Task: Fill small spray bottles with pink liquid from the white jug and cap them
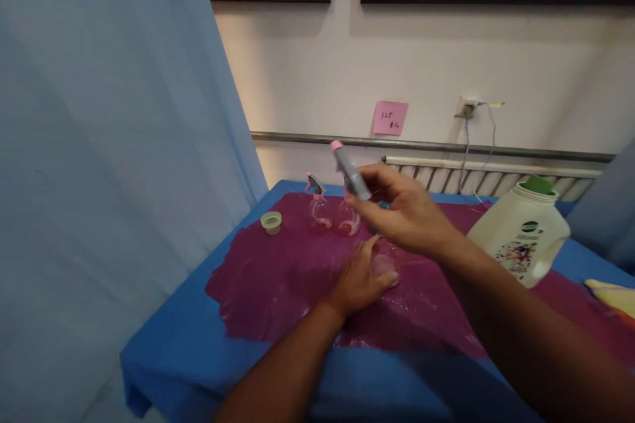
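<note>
Trigger-spray head (353,173) clamped in fingers of R hand (407,211) on my feed, fingers of L hand (361,279) clasping btl (383,266), purple sheet (278,284) beneath

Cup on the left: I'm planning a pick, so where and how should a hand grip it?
Probably pinch the cup across its rim, coming from above and the left: the rim is its widest part and faces up, while the nearest spray bottle stands off to its right.

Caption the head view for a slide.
Right hand holds a spray head; left hand grasps a clear bottle on the purple sheet.
</note>
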Available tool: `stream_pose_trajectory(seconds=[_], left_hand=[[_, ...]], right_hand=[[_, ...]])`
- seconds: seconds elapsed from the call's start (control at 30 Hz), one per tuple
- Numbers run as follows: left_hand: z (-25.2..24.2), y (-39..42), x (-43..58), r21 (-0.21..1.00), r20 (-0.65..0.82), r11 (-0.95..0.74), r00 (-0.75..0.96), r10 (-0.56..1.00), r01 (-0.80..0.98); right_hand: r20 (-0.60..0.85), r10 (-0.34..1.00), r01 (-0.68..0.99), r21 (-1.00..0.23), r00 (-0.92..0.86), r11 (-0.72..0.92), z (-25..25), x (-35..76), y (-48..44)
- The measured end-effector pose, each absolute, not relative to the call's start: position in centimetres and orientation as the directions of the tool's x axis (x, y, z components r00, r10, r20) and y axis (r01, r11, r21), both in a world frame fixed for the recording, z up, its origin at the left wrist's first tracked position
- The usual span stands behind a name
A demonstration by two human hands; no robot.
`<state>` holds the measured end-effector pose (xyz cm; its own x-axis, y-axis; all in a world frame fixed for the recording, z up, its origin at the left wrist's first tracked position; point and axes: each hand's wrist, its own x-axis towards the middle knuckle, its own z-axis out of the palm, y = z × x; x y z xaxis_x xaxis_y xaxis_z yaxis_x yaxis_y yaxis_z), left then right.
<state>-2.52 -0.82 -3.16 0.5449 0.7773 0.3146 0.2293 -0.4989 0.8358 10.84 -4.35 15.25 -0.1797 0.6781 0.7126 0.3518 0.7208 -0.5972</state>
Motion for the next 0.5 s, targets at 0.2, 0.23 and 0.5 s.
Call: stream_pose_trajectory(seconds=[0.2, 0.23, 0.5], left_hand=[[-2.6, -1.0, -2.4, 0.867, 0.223, -0.403, 0.496, 0.839, 0.292], [-2.5, -1.0, -2.4, 0.864, 0.225, -0.408, 0.498, 0.838, 0.296], [-3.3, -0.4, -2.1, 0.851, 0.250, -0.424, 0.470, 0.847, 0.310]], right_hand=[[0.622, 0.780, 0.263, -0.767, 0.075, 0.586, 16.2, 17.3, -5.9], [0.614, 0.782, 0.257, -0.777, 0.107, 0.575, 15.9, 17.8, -5.9], [0.634, 0.745, 0.250, -0.771, 0.207, 0.586, 13.2, 19.0, -4.8]])
